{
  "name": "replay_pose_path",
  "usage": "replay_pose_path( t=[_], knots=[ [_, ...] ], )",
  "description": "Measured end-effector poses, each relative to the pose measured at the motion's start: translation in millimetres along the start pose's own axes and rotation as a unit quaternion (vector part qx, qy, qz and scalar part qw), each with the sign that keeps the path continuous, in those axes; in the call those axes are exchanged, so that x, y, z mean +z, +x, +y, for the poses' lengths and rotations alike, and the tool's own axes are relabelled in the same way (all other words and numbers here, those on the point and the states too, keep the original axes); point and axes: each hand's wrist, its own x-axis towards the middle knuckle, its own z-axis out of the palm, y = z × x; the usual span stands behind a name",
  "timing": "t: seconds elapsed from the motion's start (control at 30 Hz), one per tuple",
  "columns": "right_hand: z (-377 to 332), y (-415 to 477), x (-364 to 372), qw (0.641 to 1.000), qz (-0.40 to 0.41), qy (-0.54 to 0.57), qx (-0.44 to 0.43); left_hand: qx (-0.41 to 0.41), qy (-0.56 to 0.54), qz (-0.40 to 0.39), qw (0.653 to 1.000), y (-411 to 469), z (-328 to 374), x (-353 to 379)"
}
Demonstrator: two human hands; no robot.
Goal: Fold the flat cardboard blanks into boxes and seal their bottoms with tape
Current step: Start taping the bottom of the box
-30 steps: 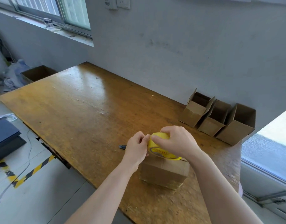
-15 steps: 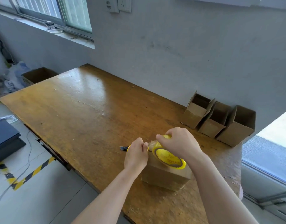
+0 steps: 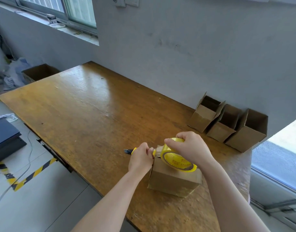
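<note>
On the wooden table [image 3: 87,111], the left hand [image 3: 140,159] is curled tight round a yellow utility knife [image 3: 128,151] whose dark tip pokes out leftward, its knuckles right up against the roll of yellow tape [image 3: 176,159]. The right hand [image 3: 190,149] grips that roll from above, holding it on the cardboard box [image 3: 172,183] near the table's front edge. Three open boxes [image 3: 220,129] stand in a row against the wall.

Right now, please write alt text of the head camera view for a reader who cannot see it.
A person's right hand holds a yellow tape roll on a cardboard box on a wooden table, while the left hand pinches the tape end. Three open boxes stand by the wall; a knife tip shows beyond the left hand.
</note>
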Motion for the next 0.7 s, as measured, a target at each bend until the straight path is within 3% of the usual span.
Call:
replay_pose_path(
  t=[0.23, 0.47, 0.7],
  knots=[
    [2.1, 0.3, 2.7, 0.999, -0.005, 0.032, 0.000, -0.016, -0.065, -0.058, 0.996, -2.9, -5.6, 7.1],
    [6.3, 3.7, 0.2, 0.998, -0.008, 0.063, 0.004, -0.066, -0.204, -0.048, 0.976, 1.3, -14.0, 4.1],
    [2.6, 1.3, 0.2, 0.999, -0.006, 0.039, -0.011, -0.033, -0.171, -0.075, 0.982, -1.8, -17.3, 9.9]
  ],
)
